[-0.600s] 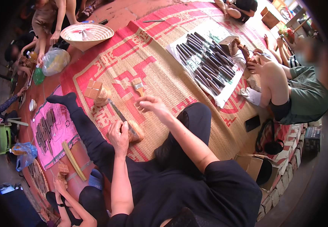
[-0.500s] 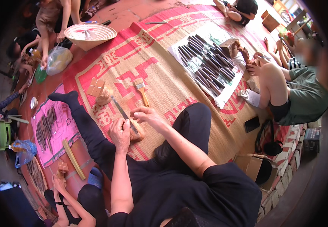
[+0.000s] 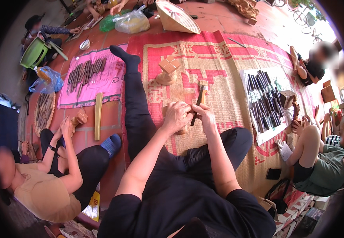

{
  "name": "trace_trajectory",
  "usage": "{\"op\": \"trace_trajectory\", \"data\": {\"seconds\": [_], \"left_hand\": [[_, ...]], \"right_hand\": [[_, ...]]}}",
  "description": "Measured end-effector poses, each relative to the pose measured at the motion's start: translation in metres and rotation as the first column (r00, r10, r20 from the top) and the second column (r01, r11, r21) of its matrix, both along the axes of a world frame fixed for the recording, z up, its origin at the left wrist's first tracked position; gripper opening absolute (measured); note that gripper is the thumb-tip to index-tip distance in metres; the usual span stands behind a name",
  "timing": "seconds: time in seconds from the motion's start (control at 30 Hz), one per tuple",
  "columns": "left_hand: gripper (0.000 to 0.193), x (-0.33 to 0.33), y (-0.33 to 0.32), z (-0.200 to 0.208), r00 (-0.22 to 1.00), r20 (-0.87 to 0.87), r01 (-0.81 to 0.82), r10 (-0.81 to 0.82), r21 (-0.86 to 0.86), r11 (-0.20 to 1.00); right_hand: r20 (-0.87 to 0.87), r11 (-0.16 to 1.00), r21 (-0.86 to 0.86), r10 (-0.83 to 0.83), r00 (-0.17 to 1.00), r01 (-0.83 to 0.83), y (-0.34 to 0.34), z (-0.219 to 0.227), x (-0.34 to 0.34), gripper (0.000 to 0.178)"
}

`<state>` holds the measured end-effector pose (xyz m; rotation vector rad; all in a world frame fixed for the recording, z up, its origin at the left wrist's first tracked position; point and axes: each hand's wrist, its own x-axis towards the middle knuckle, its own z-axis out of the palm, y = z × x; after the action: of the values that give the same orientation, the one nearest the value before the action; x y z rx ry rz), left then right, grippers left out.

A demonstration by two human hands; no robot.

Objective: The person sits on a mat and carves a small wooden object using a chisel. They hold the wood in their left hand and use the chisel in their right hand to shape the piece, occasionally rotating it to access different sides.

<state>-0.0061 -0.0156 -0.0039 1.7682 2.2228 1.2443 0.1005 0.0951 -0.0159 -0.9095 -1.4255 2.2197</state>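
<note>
My left hand [image 3: 176, 116] and my right hand [image 3: 204, 117] meet over the mat in front of my lap, both with curled fingers. Between their fingertips they hold a slim dark carving chisel [image 3: 198, 104], tilted, its upper end pointing away from me. A flat paintbrush [image 3: 203, 84] lies just beyond, partly covered by the chisel. Partly hidden under my hands is a pale wooden piece [image 3: 183, 130]. Farther off stands a wooden block [image 3: 169, 64] on a rounded wooden base [image 3: 166, 78].
A woven red and tan mat [image 3: 160, 137] lies under me. Rows of dark chisels [image 3: 265, 101] rest on a white sheet at right; more tools [image 3: 85, 73] lie on a pink cloth at left. People sit on both sides, the left one holding a wooden block [image 3: 81, 116].
My view has swung left. My right hand, open and apart from the chisel before, has closed on it beside my left hand. The chisel now leans the other way.
</note>
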Motion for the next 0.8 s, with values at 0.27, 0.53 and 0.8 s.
{"op": "trace_trajectory", "data": {"seconds": [0.27, 0.53, 0.8], "left_hand": [[0.035, -0.014, -0.021, 0.018, 0.988, -0.057, -0.142, 0.141, -0.024, 0.990], [0.038, -0.004, -0.018, 0.001, 0.977, -0.138, -0.183, 0.163, -0.150, 0.971], [0.032, -0.003, -0.017, -0.002, 0.971, -0.103, -0.223, 0.215, -0.068, 0.973]], "right_hand": [[-0.084, 0.961, -0.156, -0.242, 0.967, 0.227, 0.032, -0.026, 0.028, 0.026], [-0.070, 0.967, -0.200, -0.176, 0.982, 0.159, 0.040, -0.067, 0.024, 0.022], [-0.003, 0.947, -0.262, -0.193, 0.981, 0.186, 0.041, -0.086, 0.022, 0.018]]}}
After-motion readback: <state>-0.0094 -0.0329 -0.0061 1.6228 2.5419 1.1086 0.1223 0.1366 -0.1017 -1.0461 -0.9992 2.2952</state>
